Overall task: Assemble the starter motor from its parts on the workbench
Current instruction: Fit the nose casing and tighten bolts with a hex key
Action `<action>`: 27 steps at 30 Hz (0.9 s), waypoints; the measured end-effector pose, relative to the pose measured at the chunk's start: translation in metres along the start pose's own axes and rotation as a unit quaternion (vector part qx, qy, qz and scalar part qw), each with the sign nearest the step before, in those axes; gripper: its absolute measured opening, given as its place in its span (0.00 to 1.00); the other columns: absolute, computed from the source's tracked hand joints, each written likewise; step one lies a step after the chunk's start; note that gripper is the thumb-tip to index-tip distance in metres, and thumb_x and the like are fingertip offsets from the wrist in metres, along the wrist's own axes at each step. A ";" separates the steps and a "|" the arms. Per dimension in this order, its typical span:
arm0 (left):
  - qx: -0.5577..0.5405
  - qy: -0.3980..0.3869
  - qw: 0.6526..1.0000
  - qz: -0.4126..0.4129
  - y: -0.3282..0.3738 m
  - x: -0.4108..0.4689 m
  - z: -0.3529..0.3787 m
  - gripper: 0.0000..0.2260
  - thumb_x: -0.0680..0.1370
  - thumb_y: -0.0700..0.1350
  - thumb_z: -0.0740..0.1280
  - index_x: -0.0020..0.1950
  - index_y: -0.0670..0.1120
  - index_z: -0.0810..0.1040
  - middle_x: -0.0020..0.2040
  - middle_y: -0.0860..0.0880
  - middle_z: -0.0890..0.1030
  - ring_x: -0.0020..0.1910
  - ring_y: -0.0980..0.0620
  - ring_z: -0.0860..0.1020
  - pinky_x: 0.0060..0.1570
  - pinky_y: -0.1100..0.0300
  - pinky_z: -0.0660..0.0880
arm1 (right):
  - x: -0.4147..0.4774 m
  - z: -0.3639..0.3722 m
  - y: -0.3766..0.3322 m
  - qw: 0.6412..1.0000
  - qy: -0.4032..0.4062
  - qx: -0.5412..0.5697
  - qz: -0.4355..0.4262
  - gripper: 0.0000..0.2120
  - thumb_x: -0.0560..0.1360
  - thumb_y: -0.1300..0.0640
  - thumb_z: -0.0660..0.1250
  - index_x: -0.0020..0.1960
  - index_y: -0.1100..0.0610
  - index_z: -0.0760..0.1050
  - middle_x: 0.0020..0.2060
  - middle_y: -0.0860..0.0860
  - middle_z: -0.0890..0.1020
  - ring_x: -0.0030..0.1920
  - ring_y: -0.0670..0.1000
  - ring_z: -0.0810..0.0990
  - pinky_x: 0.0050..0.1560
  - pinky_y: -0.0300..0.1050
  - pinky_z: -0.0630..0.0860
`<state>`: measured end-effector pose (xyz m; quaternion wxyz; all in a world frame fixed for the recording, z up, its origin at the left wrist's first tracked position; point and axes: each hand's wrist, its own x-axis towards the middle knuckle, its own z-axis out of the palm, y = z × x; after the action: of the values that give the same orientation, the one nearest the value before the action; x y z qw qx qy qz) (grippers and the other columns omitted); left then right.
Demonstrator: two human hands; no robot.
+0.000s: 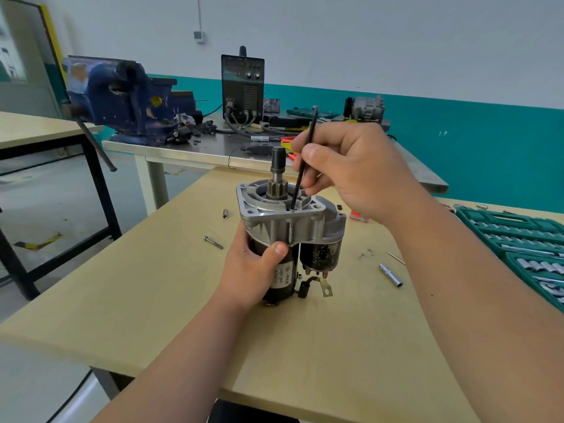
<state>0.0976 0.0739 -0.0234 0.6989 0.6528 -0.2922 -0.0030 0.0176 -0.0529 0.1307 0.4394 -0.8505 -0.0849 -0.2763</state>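
While the starter motor (305, 227) stands upright near the middle of the wooden tabletop (152, 285), its pinion shaft (277, 166) points straight up from the aluminium nose housing. The left hand (250, 270) comes in from 7 o'clock. Its grip is wrapped around the black motor body just under the housing, and the thumb lies across the front above the white label. The right hand (351, 172) reaches in from 4 o'clock and sits above and to the right of the housing. Its grip pinches a thin black key (311, 126) between thumb and fingertips. The key leans toward 1 o'clock, and its lower tip sits in a hole in the flange just beside the pinion.

The solenoid (322, 254) hangs beside the motor body at its 3 o'clock side. A metal terminal lug (326, 290) on a short black lead dangles below it, near the tabletop.

A loose bolt (213, 242) lies on the tabletop at 9 o'clock from the motor, well apart from it. At 3 o'clock lies a silver sleeve (391, 274), and a green socket case (518, 236) lies open further out that way. On the metal table behind, a blue vise (122, 99) stands at 11 o'clock and a black power unit (242, 87) at 12 o'clock.
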 end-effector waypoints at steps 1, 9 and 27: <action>0.000 0.000 1.000 -0.001 0.000 0.000 0.000 0.24 0.63 0.64 0.65 0.57 0.62 0.70 0.51 0.68 0.79 0.54 0.69 0.77 0.48 0.71 0.74 | 0.000 0.000 -0.001 1.000 -0.005 -0.008 -0.001 0.11 0.79 0.64 0.61 0.48 0.53 0.80 0.37 0.48 0.83 0.35 0.48 0.82 0.39 0.46 0.83; -0.003 0.004 1.000 -0.003 0.000 -0.001 -0.001 0.22 0.64 0.63 0.65 0.57 0.64 0.70 0.51 0.70 0.79 0.54 0.70 0.76 0.46 0.74 0.74 | 0.001 0.003 -0.008 0.996 0.014 -0.089 -0.002 0.06 0.76 0.56 0.69 0.40 0.51 0.77 0.28 0.48 0.81 0.28 0.43 0.80 0.31 0.37 0.78; 0.001 0.001 1.000 0.013 0.002 0.000 0.000 0.23 0.64 0.64 0.66 0.57 0.61 0.70 0.50 0.74 0.78 0.53 0.73 0.76 0.44 0.76 0.72 | 0.004 0.014 -0.005 0.990 0.006 -0.133 0.039 0.11 0.74 0.51 0.72 0.40 0.57 0.75 0.25 0.49 0.81 0.26 0.44 0.81 0.26 0.40 0.78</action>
<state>0.0967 0.0743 -0.0218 0.6988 0.6493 -0.2999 0.0073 0.0249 -0.0390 0.1297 0.3332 -0.9025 -0.0114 -0.2727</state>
